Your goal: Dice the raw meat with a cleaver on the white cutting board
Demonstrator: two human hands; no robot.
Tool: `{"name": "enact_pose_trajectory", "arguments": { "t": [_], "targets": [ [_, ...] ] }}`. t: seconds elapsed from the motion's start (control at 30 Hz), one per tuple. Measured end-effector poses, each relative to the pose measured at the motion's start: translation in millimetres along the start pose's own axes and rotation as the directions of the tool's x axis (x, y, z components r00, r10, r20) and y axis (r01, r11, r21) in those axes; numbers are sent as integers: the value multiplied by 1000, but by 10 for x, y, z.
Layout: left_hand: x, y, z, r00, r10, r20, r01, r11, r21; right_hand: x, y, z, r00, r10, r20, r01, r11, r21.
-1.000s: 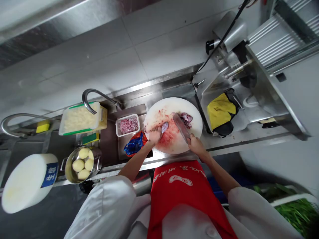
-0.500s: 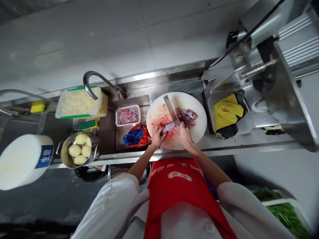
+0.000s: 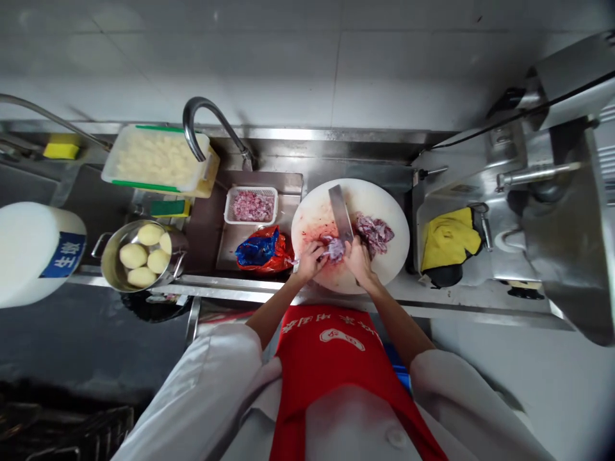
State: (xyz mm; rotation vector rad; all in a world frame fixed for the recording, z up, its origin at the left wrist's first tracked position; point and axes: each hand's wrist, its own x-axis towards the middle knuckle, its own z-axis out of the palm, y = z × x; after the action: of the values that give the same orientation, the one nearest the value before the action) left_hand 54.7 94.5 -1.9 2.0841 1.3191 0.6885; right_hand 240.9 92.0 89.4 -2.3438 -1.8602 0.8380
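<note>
My right hand (image 3: pixel 358 261) grips a cleaver (image 3: pixel 341 211), whose broad blade points away from me over a round white cutting board (image 3: pixel 382 195). Most of the handle is hidden by the fingers. Just left of the blade, my left hand (image 3: pixel 312 259) has its bent fingers on a piece of pale purplish raw meat (image 3: pixel 335 248). Red juice stains the board around it. Right of the cleaver lies a heap of dark purple-red meat (image 3: pixel 375 234), touched by neither hand.
Left of the board, a red and blue plastic bag (image 3: pixel 264 250) and a white basket of chopped pink meat (image 3: pixel 252 206) stand in the sink. Farther left is a pot of peeled potatoes (image 3: pixel 139 256). A faucet (image 3: pixel 216 115) arches above. A yellow cloth (image 3: pixel 446 237) lies right.
The camera view has turned, so the counter appears more level. My left hand is slightly closer to my right, and the meat under its fingers looks more bunched. The cleaver stays in my right hand.
</note>
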Motion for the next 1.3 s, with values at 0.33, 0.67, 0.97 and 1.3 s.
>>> {"name": "enact_pose_trajectory", "arguments": {
  "t": [0.33,0.67,0.97,1.3],
  "targets": [
    [290,239,98,970,-23,241,-20,984,174,200,84,-30,999,-13,37,14,1000,-5],
    [83,101,82,999,-19,28,20,1000,-14,-164,23,-227,995,-12,-96,8,999,-41],
    [190,96,89,985,-28,169,4,990,144,-248,128,-28,990,14,142,4,992,-129],
    [255,293,48,932,-229,282,159,955,251,-611,144,-191,955,92,282,-47,986,-162]
  ]
}}
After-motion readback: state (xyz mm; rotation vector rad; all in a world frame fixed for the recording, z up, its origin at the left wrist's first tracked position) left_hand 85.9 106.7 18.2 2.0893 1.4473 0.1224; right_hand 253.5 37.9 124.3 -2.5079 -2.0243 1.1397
